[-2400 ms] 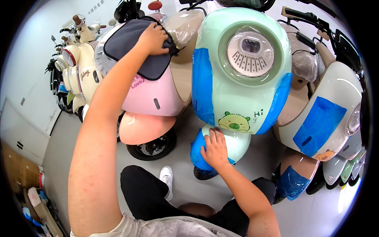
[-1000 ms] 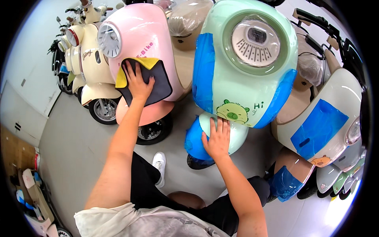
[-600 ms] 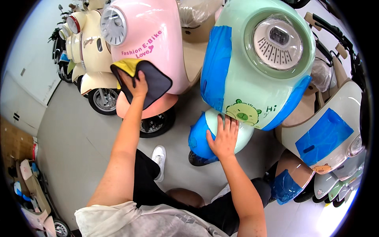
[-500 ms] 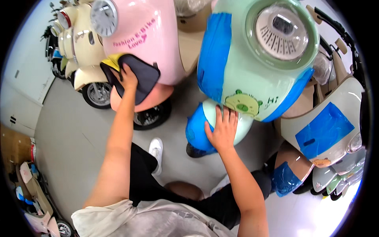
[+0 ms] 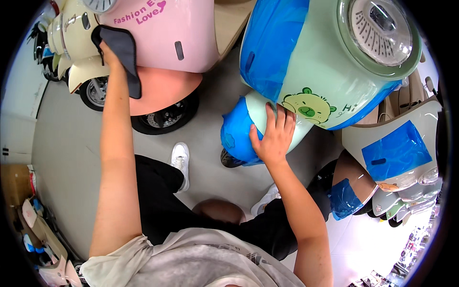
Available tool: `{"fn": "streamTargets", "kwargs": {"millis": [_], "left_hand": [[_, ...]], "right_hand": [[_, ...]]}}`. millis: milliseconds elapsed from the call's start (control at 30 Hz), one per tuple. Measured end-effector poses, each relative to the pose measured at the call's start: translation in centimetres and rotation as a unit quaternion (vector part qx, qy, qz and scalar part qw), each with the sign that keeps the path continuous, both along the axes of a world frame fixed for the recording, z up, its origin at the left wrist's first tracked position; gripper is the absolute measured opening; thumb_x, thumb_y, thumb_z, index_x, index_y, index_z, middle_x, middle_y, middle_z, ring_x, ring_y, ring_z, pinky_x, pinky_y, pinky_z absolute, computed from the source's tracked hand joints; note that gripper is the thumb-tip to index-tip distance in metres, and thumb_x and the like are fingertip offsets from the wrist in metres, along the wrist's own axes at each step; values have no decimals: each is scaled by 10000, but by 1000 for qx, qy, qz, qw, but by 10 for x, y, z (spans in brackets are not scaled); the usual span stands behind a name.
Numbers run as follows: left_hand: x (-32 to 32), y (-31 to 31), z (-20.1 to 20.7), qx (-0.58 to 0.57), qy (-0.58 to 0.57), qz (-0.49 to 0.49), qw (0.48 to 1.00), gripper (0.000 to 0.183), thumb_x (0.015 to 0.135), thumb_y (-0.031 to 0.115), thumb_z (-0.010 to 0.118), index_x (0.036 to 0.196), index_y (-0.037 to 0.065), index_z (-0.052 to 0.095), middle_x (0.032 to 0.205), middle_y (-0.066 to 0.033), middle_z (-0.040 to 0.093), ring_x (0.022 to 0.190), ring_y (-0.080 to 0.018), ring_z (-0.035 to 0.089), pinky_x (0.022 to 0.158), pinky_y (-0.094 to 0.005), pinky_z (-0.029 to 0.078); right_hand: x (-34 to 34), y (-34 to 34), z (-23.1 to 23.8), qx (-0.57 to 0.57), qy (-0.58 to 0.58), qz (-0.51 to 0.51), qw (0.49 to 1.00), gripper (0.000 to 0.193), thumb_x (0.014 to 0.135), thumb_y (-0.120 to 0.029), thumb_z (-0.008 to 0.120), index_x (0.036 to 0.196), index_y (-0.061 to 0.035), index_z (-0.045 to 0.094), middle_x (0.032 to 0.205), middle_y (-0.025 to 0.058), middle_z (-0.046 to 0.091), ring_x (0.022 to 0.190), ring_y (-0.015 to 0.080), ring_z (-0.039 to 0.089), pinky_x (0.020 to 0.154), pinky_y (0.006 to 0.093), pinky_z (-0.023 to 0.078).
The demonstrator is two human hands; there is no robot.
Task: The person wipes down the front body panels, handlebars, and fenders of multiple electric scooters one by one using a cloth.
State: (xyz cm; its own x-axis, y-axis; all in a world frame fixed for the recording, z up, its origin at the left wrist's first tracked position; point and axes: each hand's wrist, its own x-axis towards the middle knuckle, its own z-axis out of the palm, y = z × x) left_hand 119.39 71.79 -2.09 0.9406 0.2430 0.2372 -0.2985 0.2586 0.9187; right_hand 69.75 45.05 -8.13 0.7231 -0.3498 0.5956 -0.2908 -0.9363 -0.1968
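My left hand (image 5: 109, 53) is at the left side of the pink scooter's front panel (image 5: 160, 43). It holds a dark grey cloth (image 5: 123, 44) with black edging against the panel, and part of the cloth hangs over the coral front fender (image 5: 165, 91). The fingers are partly hidden by the cloth. On the mint-green front fender (image 5: 256, 112) of the scooter to the right, my right hand (image 5: 276, 136) lies with its fingers stretched and apart, holding nothing. Blue film (image 5: 236, 131) covers the left part of that fender.
The mint-green scooter body (image 5: 320, 62) carries more blue film and a cartoon bear. Cream scooters (image 5: 76, 38) stand at far left, and film-covered scooters (image 5: 397, 148) crowd the right. A brown round seat (image 5: 219, 210) is beneath me. Scooter parts lie at lower left.
My left hand and the cloth have moved left across the pink scooter, and the cloth's yellow side no longer shows. The right hand stays on the mint-green fender. My view has shifted.
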Motion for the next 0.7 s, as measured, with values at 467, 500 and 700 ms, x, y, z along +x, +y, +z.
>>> {"fn": "streamTargets", "kwargs": {"millis": [467, 500, 700], "left_hand": [[93, 44, -51, 6, 43, -47, 998, 614, 995, 558, 462, 1264, 47, 670, 1114, -177, 730, 992, -335, 696, 912, -438, 531], [94, 44, -52, 5, 40, -50, 998, 612, 995, 556, 462, 1263, 46, 670, 1115, -181, 728, 994, -339, 695, 912, -441, 530], [98, 45, -52, 23, 23, -55, 998, 604, 996, 544, 459, 1255, 40, 668, 1120, -204, 720, 1011, -364, 686, 912, -454, 526]], "right_hand": [[0, 1, -3, -41, 46, -27, 998, 657, 828, -425, 681, 1366, -58, 597, 1347, 223, 526, 1285, 474, 442, 1122, 603, 327], [1, 2, -3, -44, 46, -23, 998, 657, 828, -425, 681, 1366, -58, 597, 1347, 223, 526, 1285, 474, 442, 1122, 603, 327], [4, 2, -5, -53, 40, -22, 998, 648, 845, -439, 654, 1356, -44, 605, 1326, 235, 533, 1248, 482, 468, 1095, 605, 353]]}}
